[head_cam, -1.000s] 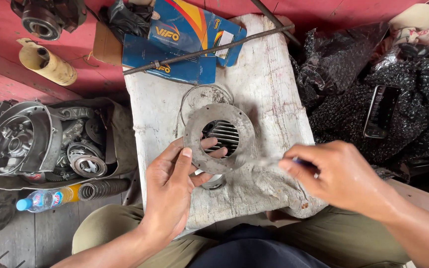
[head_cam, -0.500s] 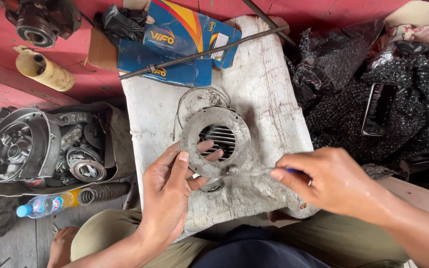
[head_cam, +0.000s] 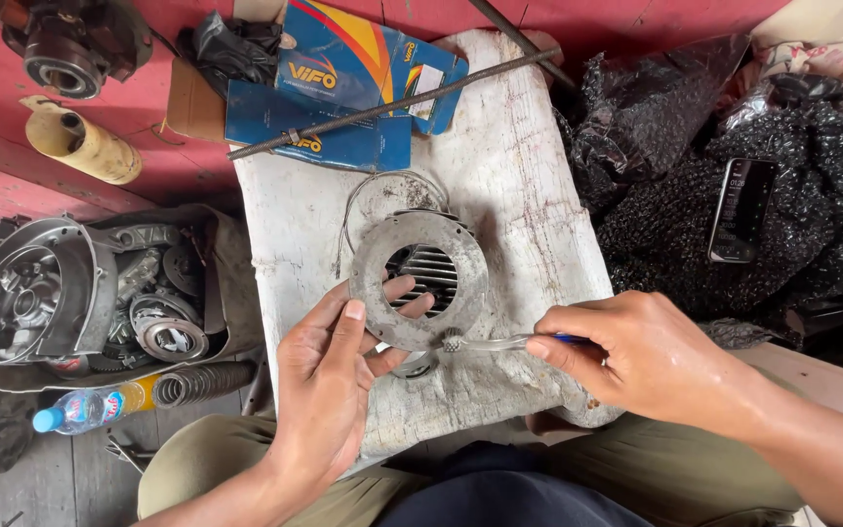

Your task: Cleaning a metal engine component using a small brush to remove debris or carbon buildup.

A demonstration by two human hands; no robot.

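On a worn white board (head_cam: 529, 195) across the person's lap, seen from the head camera looking down, lies the only work in view: a grey metal ring plate (head_cam: 420, 281) with a ribbed, slotted part showing through its round opening. It sits near the middle of the board, tilted up at its near edge.

The left hand (head_cam: 329, 390) grasps the plate from the near left — thumb over the rim, 2 or 3 fingertips poking up through the opening. The right hand (head_cam: 651, 356) pinches a small brush (head_cam: 500, 343) with a clear handle, fingers clenched around it; the bristle head touches the plate's near rim.

The step in hand looks like scrubbing grime off the ring. A next move would likely call for a steady left grip while the plate turns to bring a fresh stretch of rim under the bristles.

Far on the board lie blue cardboard boxes (head_cam: 343, 93) and a long threaded rod (head_cam: 392, 102). Left, on the floor, sit an open engine casing (head_cam: 36, 298), a coil spring (head_cam: 202, 383) and a plastic bottle (head_cam: 85, 410). Right, a dark phone (head_cam: 742, 210) rests on black bubble wrap (head_cam: 675, 127).

Hard to make out: what lies under the plate — a thin wire loop (head_cam: 382, 185) and a small round piece peek out. The brush's far end is hidden in the right palm, and both forearms are cut off by the frame.
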